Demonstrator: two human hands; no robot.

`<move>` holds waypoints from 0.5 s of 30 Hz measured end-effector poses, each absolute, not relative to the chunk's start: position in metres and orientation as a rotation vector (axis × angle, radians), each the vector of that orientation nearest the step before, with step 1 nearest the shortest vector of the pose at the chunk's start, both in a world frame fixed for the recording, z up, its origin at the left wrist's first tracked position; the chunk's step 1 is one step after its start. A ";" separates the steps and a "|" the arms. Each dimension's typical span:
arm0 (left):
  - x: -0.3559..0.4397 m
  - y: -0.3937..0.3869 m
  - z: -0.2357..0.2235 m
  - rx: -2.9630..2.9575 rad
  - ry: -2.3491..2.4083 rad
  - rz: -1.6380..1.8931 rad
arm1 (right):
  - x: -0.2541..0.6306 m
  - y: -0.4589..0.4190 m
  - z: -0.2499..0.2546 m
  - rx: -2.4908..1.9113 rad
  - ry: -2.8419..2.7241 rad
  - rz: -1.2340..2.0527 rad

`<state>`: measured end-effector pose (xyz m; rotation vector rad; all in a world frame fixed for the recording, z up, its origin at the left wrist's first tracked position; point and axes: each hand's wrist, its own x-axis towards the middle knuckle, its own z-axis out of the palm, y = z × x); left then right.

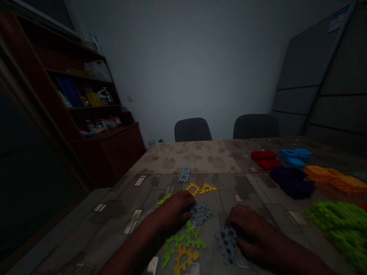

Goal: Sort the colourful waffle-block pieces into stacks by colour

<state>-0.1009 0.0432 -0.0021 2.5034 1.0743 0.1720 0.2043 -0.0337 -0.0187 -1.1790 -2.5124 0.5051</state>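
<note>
My left hand (181, 205) rests over the table, fingers curled, at the left edge of a grey-blue toothed plastic piece (202, 212). Its fingertips seem to pinch that edge. Farther right, my right hand (248, 225) is closed at the edge of a second grey-blue toothed piece (226, 244), partly covering it. Between my forearms lie green toothed pieces (192, 238) and a yellow one (181, 261). Just beyond my left hand are a yellow toothed ring (193, 189) and a yellow triangle (207, 188). Another green piece (164, 199) shows partly behind my left wrist.
More grey-blue pieces (184, 176) lie farther back on the patterned tablecloth (197, 152). Along the right are red (265, 158), blue (295, 156), dark purple (291, 181), orange (334, 179) and green (341, 225) fuzzy bundles. Two chairs (192, 129) stand behind the table.
</note>
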 end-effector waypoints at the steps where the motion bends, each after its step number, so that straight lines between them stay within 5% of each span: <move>1: -0.100 0.043 -0.002 2.501 1.084 0.174 | 0.200 -0.036 -0.019 -1.144 -2.534 0.517; 15: -0.108 0.043 0.013 2.434 1.318 0.177 | 0.192 -0.038 -0.009 -1.354 -2.584 0.572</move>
